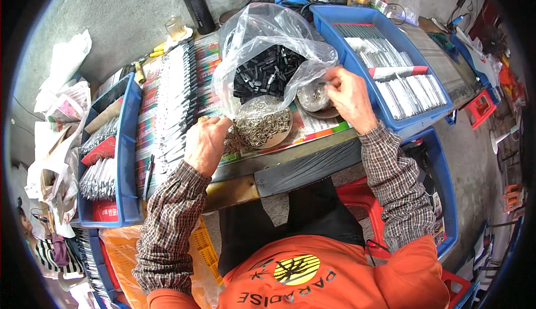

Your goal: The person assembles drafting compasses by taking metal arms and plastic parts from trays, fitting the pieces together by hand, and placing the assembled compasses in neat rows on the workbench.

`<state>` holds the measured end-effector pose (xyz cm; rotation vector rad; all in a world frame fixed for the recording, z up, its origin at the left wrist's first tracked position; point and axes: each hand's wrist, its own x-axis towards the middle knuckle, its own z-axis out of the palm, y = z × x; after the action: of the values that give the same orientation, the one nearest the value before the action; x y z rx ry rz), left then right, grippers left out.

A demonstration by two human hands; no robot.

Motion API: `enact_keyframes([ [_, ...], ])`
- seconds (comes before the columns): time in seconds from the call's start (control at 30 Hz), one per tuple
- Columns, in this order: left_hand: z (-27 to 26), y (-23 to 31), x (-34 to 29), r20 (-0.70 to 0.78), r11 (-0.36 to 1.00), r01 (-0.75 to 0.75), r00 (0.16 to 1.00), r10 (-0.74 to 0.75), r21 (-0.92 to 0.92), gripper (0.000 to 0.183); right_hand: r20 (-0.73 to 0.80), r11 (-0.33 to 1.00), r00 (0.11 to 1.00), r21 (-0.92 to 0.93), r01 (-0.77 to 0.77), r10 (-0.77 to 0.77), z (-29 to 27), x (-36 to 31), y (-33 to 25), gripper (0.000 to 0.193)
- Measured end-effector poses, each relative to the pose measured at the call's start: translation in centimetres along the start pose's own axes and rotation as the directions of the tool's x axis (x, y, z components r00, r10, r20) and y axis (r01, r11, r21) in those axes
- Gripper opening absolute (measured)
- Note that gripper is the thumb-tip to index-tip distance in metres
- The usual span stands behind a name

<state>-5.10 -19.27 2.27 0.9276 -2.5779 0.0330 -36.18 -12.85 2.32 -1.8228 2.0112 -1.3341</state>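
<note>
A clear plastic bag (315, 56) stands wide-mouthed on the bench, full of small black plastic pieces (267, 73). My right hand (352, 98) pinches the bag's rim on its right side. At the lower left of the bag, my left hand (204, 144) has its fingers closed, seemingly on the rim's near edge. Just below the bag's mouth sits a round dish of small metal parts (265, 129), partly covered by the hanging plastic. Beside my right fingers is a second dish with a clear bag of small parts (314, 97).
Rows of slim white-and-black items (177, 102) lie left of the bag. A blue bin (128, 158) flanks them; another blue bin (385, 122) holds white packets on the right. A black flask (196, 6) and a glass (175, 27) stand at the back. A red stool (357, 194) is below the bench.
</note>
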Motion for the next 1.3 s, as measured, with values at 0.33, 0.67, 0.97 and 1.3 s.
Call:
enact_keyframes([
  [0.33, 0.0, 0.2, -0.1, 0.016, 0.992, 0.096, 0.995, -0.095, -0.085, 0.024, -0.092, 0.998, 0.995, -0.051, 0.043, -0.048, -0.5, -0.9, 0.1, 0.019],
  [0.67, 0.3, 0.0, -0.5, -0.017, 0.996, 0.057, 0.998, -0.058, -0.063, 0.012, 0.235, 0.947, 0.956, -0.225, 0.231, -0.177, -2.3, -4.0, -0.5, 0.015],
  [0.97, -0.3, 0.3, -0.4, 0.016, 0.998, 0.026, 1.0, -0.025, -0.054, 0.011, 0.129, 0.898, 0.952, -0.318, 0.304, -0.277, -2.0, -4.2, 1.0, 0.016],
  [1.3, -0.3, 0.1, 0.2, 0.01, 0.999, -0.036, 0.999, 0.036, -0.008, 0.008, 0.072, 0.889, 0.954, -0.349, 0.297, -0.291, -1.0, -3.6, 2.6, 0.011],
])
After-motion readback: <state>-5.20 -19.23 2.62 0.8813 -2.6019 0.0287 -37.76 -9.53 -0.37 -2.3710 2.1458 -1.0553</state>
